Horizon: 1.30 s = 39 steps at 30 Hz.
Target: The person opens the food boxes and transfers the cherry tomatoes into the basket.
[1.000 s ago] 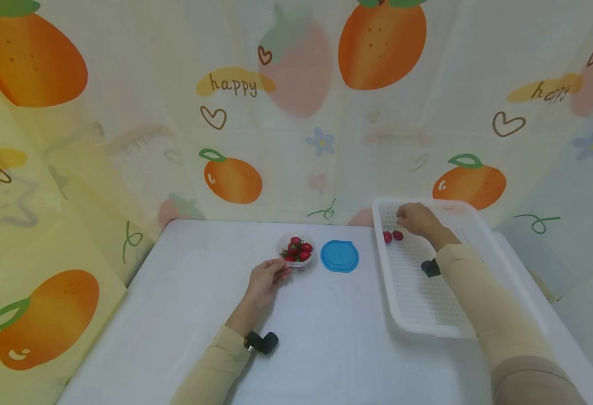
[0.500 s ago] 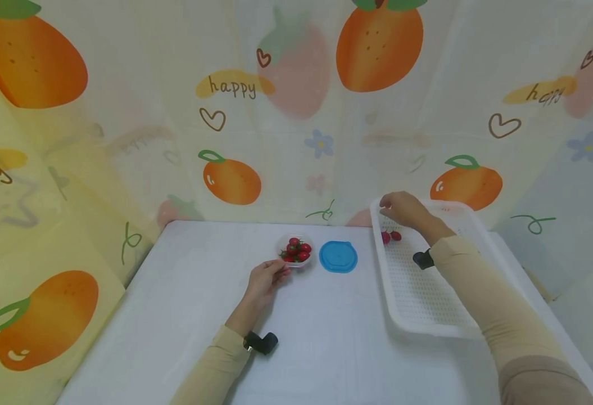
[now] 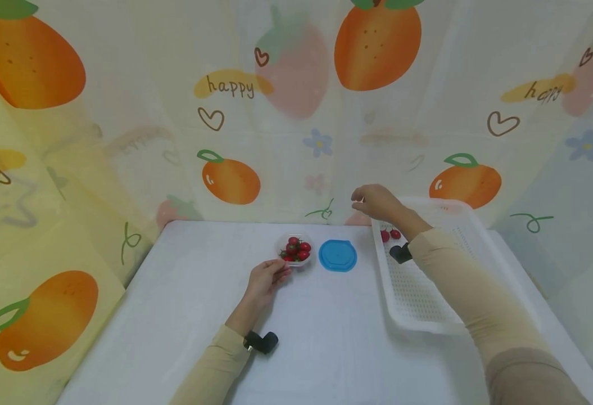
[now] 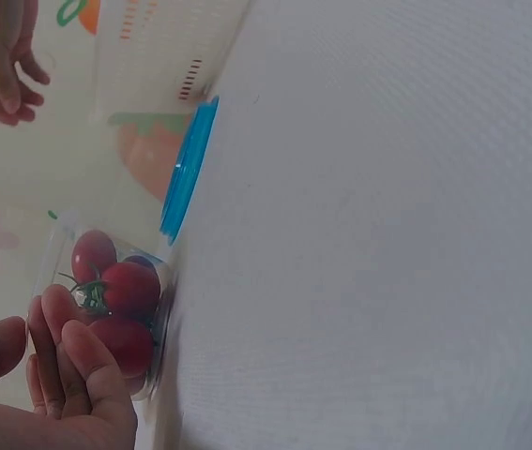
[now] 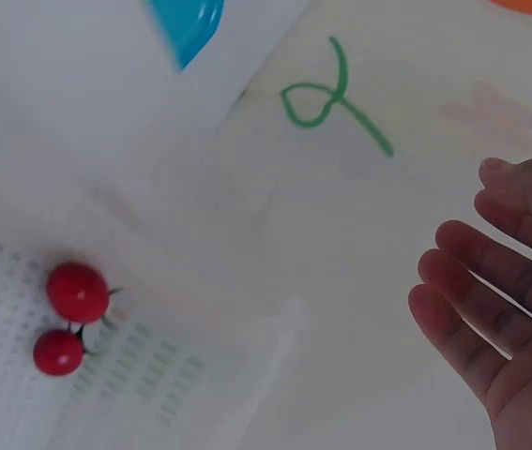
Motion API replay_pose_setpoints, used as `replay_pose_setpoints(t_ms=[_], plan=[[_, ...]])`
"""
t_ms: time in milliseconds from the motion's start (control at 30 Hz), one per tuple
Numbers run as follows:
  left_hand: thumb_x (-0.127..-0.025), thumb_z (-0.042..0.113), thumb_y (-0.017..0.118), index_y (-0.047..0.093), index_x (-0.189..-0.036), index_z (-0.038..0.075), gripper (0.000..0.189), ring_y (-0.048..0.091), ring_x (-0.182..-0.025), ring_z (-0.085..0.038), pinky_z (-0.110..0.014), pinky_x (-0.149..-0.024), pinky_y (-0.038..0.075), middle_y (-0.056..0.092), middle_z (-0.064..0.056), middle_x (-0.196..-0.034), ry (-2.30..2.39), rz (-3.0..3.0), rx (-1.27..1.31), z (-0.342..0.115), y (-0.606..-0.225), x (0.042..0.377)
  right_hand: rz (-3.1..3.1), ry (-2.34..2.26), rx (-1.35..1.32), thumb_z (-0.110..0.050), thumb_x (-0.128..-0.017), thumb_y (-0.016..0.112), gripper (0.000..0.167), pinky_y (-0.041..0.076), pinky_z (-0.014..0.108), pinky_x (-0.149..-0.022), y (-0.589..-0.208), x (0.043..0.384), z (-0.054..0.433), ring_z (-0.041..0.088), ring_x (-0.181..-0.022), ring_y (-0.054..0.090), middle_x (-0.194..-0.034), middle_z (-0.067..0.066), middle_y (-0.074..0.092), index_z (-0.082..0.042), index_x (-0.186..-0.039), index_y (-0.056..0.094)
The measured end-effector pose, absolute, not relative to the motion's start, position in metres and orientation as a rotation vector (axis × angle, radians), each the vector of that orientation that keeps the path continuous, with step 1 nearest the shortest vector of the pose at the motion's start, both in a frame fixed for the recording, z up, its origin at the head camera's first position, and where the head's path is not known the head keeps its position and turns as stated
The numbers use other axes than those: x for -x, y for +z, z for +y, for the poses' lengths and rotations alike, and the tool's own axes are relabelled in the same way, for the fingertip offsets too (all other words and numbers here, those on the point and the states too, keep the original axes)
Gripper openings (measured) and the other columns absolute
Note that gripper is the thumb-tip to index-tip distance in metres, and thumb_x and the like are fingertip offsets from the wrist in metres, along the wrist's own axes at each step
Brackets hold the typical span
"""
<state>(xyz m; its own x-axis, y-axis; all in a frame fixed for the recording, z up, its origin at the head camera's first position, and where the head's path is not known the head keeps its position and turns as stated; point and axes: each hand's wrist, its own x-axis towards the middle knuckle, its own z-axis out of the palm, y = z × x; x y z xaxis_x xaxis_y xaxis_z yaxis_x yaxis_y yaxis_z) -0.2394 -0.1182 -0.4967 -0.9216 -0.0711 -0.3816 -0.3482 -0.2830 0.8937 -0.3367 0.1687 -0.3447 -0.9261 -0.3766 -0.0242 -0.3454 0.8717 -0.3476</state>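
My left hand (image 3: 265, 280) pinches the near rim of a small clear plastic container (image 3: 310, 262), its fingers curled close beside the fruit. Several red cherry tomatoes (image 4: 130, 289) with green stems fill that container. In the head view my right hand (image 3: 377, 201) is raised over the far left corner of a white perforated basket (image 3: 388, 304). The right wrist view shows its fingers (image 5: 477, 309) loosely bent, with nothing visible between them. Two cherry tomatoes (image 5: 78, 292) lie in the basket below that hand.
A blue lid (image 3: 338, 256) lies flat on the white table (image 3: 326, 343) between the container and the basket. Behind the table hangs a fruit-print curtain (image 3: 286, 169), and the basket's far wall stands close to it.
My right hand has moved left and upward from inside the basket to over its far left rim. The left hand stays at the container, and the two tomatoes remain in the basket.
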Motion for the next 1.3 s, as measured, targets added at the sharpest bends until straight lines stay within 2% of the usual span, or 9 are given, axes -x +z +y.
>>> replay_pose_setpoints(t_ms=[233, 467, 700, 800, 1033, 1300], plan=[[-0.096, 0.016, 0.061, 0.056, -0.119, -0.001, 0.029, 0.070, -0.086, -0.012, -0.025, -0.087, 0.057, 0.070, -0.004, -0.094, 2.330, 1.756, 0.529, -0.118, -0.496, 0.239, 2.935, -0.494, 0.682, -0.019, -0.097, 0.059, 0.033, 0.051, 0.045, -0.099, -0.346, 0.336, 0.140, 0.033, -0.113, 0.061, -0.120, 0.018, 0.065, -0.001, -0.124, 0.062], [-0.096, 0.015, 0.061, 0.057, -0.118, -0.002, 0.028, 0.069, -0.083, -0.011, -0.023, -0.081, 0.058, 0.070, -0.004, -0.093, 2.327, 1.753, 0.531, -0.118, -0.497, 0.238, 2.905, -0.509, 0.742, -0.017, -0.096, 0.059, 0.031, 0.051, 0.044, -0.099, -0.351, 0.334, 0.115, 0.032, -0.112, 0.061, -0.119, 0.016, 0.066, -0.001, -0.122, 0.063], [-0.096, 0.016, 0.061, 0.056, -0.122, -0.002, 0.032, 0.069, -0.085, -0.012, -0.027, -0.088, 0.057, 0.070, -0.006, -0.098, 2.318, 1.744, 0.537, -0.119, -0.498, 0.239, 2.849, -0.494, 0.782, -0.016, -0.096, 0.060, 0.031, 0.051, 0.042, -0.101, -0.358, 0.328, 0.092, 0.031, -0.116, 0.060, -0.122, 0.016, 0.066, -0.002, -0.123, 0.064], [-0.096, 0.017, 0.061, 0.056, -0.123, -0.001, 0.032, 0.069, -0.086, -0.012, -0.028, -0.090, 0.057, 0.070, -0.006, -0.099, 2.306, 1.754, 0.546, -0.119, -0.498, 0.239, 2.823, -0.469, 0.807, -0.017, -0.096, 0.060, 0.029, 0.053, 0.040, -0.099, -0.364, 0.327, 0.084, 0.030, -0.114, 0.062, -0.122, 0.015, 0.066, -0.004, -0.122, 0.065], [-0.097, 0.018, 0.060, 0.057, -0.122, 0.001, 0.031, 0.069, -0.086, -0.012, -0.024, -0.085, 0.058, 0.070, -0.006, -0.100, 2.293, 1.760, 0.559, -0.119, -0.498, 0.240, 2.738, -0.379, 0.823, -0.021, -0.095, 0.063, 0.028, 0.056, 0.034, -0.092, -0.376, 0.325, 0.065, 0.025, -0.106, 0.061, -0.115, 0.011, 0.067, -0.007, -0.119, 0.066], [-0.096, 0.018, 0.061, 0.058, -0.120, 0.001, 0.030, 0.069, -0.085, -0.011, -0.025, -0.086, 0.057, 0.071, -0.005, -0.099, 2.296, 1.768, 0.544, -0.120, -0.497, 0.239, 2.698, -0.276, 0.870, -0.017, -0.093, 0.064, 0.024, 0.055, 0.032, -0.088, -0.387, 0.322, 0.047, 0.021, -0.095, 0.061, -0.106, 0.009, 0.069, -0.005, -0.114, 0.070]])
